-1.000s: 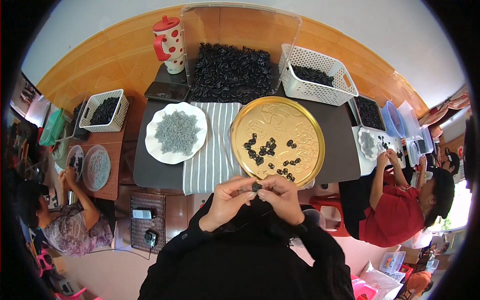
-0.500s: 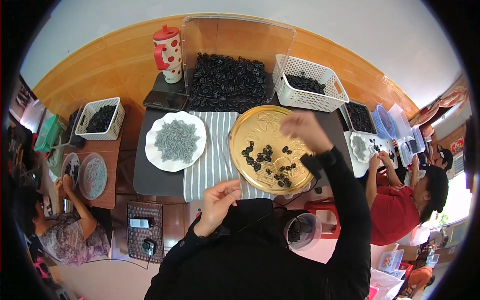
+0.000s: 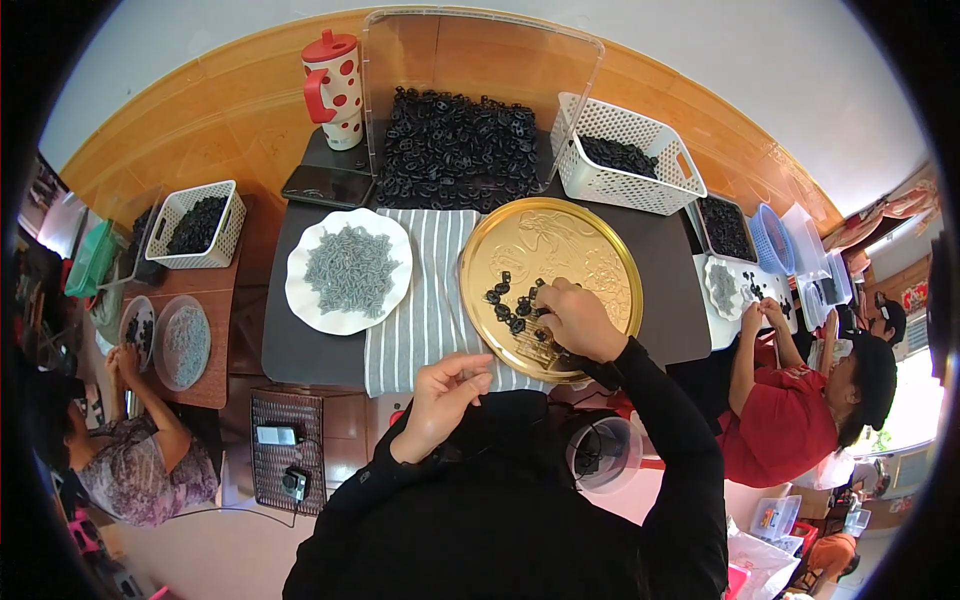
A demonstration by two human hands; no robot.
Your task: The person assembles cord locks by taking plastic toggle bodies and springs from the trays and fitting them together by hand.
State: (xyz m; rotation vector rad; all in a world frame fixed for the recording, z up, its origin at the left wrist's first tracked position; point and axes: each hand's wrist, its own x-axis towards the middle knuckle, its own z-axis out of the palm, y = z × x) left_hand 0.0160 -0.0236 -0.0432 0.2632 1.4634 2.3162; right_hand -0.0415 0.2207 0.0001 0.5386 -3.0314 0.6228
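Note:
On the round gold tray (image 3: pixel 605 235) lie several small black plastic parts (image 3: pixel 502 300), in a loose cluster left of centre. My right hand (image 3: pixel 582 325) is lowered onto that cluster, its fingers bent together at the parts; the hand hides some of them and its fingertips are partly covered. My left hand (image 3: pixel 445 392) hovers just off the table's front edge, near the striped cloth (image 3: pixel 425 355). Its fingers are curled toward the thumb, and whatever may lie inside them is too small to make out. A white scalloped plate (image 3: pixel 300 300) holds a heap of grey screw-like pieces (image 3: pixel 350 270).
A clear bin (image 3: pixel 480 60) full of black parts stands at the back, beside a white basket (image 3: pixel 640 195). A phone (image 3: pixel 328 186) and a spotted tumbler (image 3: pixel 343 95) are back left. People work at side tables, left (image 3: pixel 150 450) and right (image 3: pixel 790 410).
My right hand has come down from above the tray's far side to the black parts and pulled nearer to me. My left hand stays near the edge, its fingers slightly shifted.

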